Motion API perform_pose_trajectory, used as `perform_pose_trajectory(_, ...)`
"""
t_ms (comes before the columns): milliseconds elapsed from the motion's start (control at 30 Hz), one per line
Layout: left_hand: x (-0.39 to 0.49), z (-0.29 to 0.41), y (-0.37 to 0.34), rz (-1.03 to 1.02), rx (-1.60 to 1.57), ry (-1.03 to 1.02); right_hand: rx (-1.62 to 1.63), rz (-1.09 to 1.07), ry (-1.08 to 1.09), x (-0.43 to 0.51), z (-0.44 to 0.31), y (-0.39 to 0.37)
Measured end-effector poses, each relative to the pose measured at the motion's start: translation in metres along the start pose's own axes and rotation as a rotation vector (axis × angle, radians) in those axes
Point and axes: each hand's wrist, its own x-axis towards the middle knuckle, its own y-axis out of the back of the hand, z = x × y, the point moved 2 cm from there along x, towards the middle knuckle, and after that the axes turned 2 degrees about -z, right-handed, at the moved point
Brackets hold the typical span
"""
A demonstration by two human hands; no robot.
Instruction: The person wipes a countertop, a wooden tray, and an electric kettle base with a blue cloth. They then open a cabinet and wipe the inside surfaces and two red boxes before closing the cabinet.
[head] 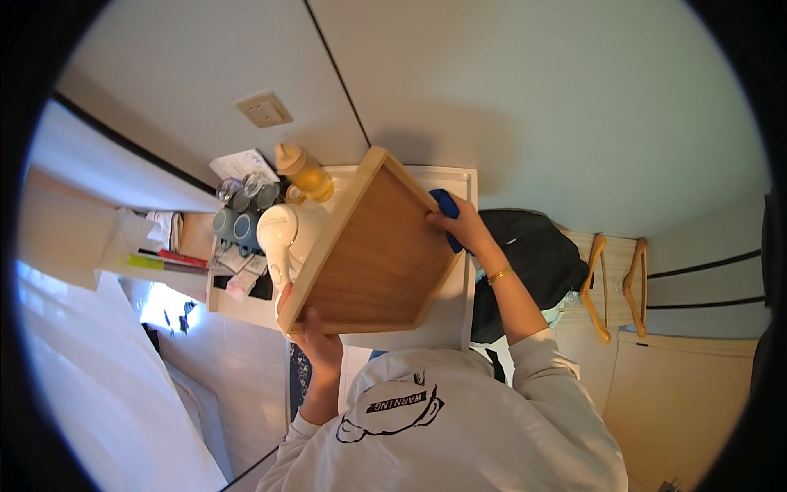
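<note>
A shallow wooden tray (378, 255) with raised edges is held tilted over a white tabletop (446, 307). My left hand (316, 341) grips its near left corner, the thumb inside the rim. At the right edge, my right hand (464, 227) holds a dark blue cloth (447, 212) against the rim, with its thumb over the inner side. A white electric kettle (286, 237) stands just left of the tray, partly hidden by it. Behind the kettle is a bottle with amber contents (310, 178).
Blue-grey mugs (245, 226), clear glasses (252, 184) and small packets (243, 280) crowd the table's left end. A wall socket (264, 109) is above. Black fabric (522, 264) lies right of the table, near wooden hangers (593, 289). White curtain fabric (92, 369) hangs at left.
</note>
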Motion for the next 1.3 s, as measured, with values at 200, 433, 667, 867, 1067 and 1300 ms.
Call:
perform_pose_trajectory(200,-0.027,-0.022,0.04,0.08,-0.314,0.14,-0.356,0.13,0.46,-0.002,-0.068,0.004)
perform_pose_trajectory(433,-0.072,-0.052,0.082,-0.059,-0.028,0.329,-0.747,0.082,0.924,-0.025,-0.107,-0.021)
perform_pose_trajectory(667,-0.111,-0.087,0.108,-0.221,0.305,0.409,-0.895,0.09,1.071,-0.069,-0.101,-0.06)
perform_pose_trajectory(867,-0.134,-0.095,0.11,-0.21,0.281,0.472,-0.999,0.094,1.075,-0.122,-0.083,-0.079)
perform_pose_trajectory(1067,-0.187,-0.053,0.103,0.082,-0.473,0.972,-1.085,-0.024,1.021,-0.164,-0.069,-0.08)
perform_pose_trajectory(1300,-0.198,-0.027,0.108,0.011,-1.202,1.196,-1.155,-0.147,0.94,-0.196,-0.056,-0.064)
